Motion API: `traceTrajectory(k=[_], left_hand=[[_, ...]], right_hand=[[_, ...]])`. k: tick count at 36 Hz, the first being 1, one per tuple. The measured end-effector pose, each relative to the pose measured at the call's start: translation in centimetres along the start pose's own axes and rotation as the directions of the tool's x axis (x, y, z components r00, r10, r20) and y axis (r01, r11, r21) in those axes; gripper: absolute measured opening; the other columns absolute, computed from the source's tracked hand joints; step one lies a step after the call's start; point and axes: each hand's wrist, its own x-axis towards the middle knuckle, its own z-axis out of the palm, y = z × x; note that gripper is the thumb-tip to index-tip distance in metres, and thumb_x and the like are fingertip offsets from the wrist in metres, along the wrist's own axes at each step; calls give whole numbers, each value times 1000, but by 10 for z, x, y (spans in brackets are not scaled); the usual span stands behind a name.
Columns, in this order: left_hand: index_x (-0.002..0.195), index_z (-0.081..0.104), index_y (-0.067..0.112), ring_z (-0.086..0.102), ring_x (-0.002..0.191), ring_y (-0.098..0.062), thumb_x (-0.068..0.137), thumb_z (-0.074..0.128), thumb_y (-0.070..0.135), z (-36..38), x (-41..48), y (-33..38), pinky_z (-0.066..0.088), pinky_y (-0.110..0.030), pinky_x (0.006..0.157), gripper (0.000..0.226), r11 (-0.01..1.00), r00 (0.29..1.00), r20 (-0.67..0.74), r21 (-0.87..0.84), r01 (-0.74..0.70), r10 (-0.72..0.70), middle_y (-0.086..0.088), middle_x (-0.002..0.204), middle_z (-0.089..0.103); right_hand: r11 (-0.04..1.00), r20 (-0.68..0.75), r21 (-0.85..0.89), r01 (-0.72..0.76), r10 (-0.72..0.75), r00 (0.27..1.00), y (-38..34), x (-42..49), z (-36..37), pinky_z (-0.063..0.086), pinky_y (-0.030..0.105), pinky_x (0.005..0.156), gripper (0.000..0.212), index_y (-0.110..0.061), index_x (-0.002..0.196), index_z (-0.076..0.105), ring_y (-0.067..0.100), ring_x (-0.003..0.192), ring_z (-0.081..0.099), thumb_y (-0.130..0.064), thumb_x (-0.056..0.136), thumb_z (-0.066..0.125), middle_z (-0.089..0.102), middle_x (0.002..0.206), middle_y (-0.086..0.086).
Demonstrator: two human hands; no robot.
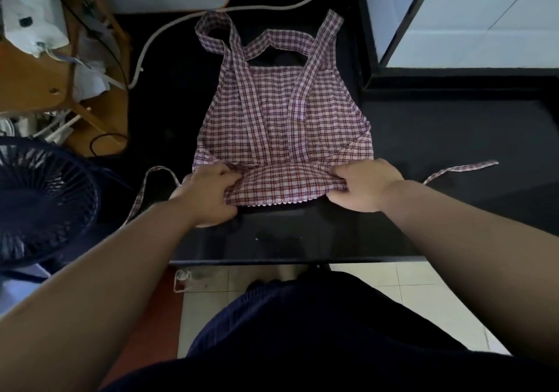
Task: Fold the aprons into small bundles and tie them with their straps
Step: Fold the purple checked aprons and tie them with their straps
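Head view, one moment, entered by count.

Aprons: one. We see a single checked apron [281, 125] lying flat on a black table [453, 137], bib toward 12 o'clock. Its near hem [284, 186] is turned up over the body.

Hands: two. The left hand [208, 195] grips the turned hem at its 9 o'clock corner, fingers curled into the cloth. The right hand [366, 189] grips the 3 o'clock corner the same way. Both are closed on the apron.

Straps: one neck loop [272, 40] at 12 o'clock. Two bands [242, 89] of the same cloth cross the apron's face, one running toward 11 o'clock and one toward 1 o'clock. The left tie [145, 186] trails out at 9 o'clock and drops toward 7 o'clock. The right tie [462, 169] lies out at 3 o'clock, flat on the table.

Other items: one dark fan [39, 204] at 8 o'clock; one white cable [169, 25] curving past 11 o'clock, just beside the strap end there; one wooden frame [90, 58] at 10 o'clock; pale floor tiles [408, 294] at 5 o'clock.

Edges and room: the table's near edge runs at 6 o'clock, a little below both hands. Bare black surface spreads wide at 3 o'clock. At 9 o'clock only a narrow dark strip separates the apron from fan and frame.
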Motion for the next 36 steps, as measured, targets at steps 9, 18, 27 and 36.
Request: traceTrajectory(k=[9, 18, 27, 36], left_hand=[[82, 58, 15, 43, 67, -5, 94, 57, 17, -27, 4, -2, 36, -15, 62, 12, 925, 954, 274, -320, 207, -119, 6, 75, 48], [137, 41, 29, 48, 120, -27, 89, 43, 66, -7, 5, -9, 32, -43, 100, 60, 944, 943, -233, 170, 282, -239, -1, 131, 54], [153, 15, 27, 9, 146, -19, 88, 30, 73, 24, -2, 1, 1, -42, 119, 82, 980, 992, -121, 197, -4, 28, 5, 159, 12], [124, 56, 28, 53, 112, -19, 71, 60, 50, -10, 3, 8, 43, -34, 97, 58, 996, 998, 42, 72, -43, 40, 5, 120, 56]], right_hand=[[989, 275, 67, -133, 110, 955, -5, -9, -22, 41, 27, 69, 28, -15, 113, 47, 14, 83, 50, -29, 88, 51, 46, 88, -5], [980, -55, -94, -177, 173, 983, -4, 0, 7, 22, 51, 111, 67, -24, 147, 17, 34, 134, 34, -23, 91, 52, 36, 146, 10], [992, 111, -23, -125, 127, 986, 10, -9, 34, 1, 48, 119, 101, -28, 151, -7, 31, 147, -1, -79, 79, 40, -9, 160, 4], [995, 81, 36, -97, 94, 992, 12, -11, 19, 8, 53, 117, 61, -27, 143, 38, 24, 135, 35, -54, 89, 40, 37, 145, 1]])
